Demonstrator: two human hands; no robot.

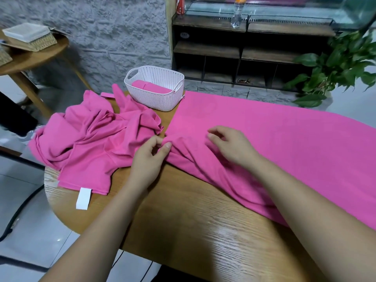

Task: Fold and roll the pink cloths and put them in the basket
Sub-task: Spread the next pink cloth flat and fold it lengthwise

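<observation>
At nine o'clock on the wooden surface (pixel 193 220) lies a crumpled heap of pink cloths (pixel 91 139), and at twelve o'clock from its right end stands the white basket (pixel 162 102) with one rolled pink cloth (pixel 148 86) inside. The left hand (pixel 148 159) has its grip clamped, thumb and forefinger, on the bunched left edge of the spread pink cloth (pixel 295 143), which covers the surface out to three o'clock. At three o'clock from it, the right hand (pixel 230 145) rests on that cloth, grip apart, fingers loosely bent.
</observation>
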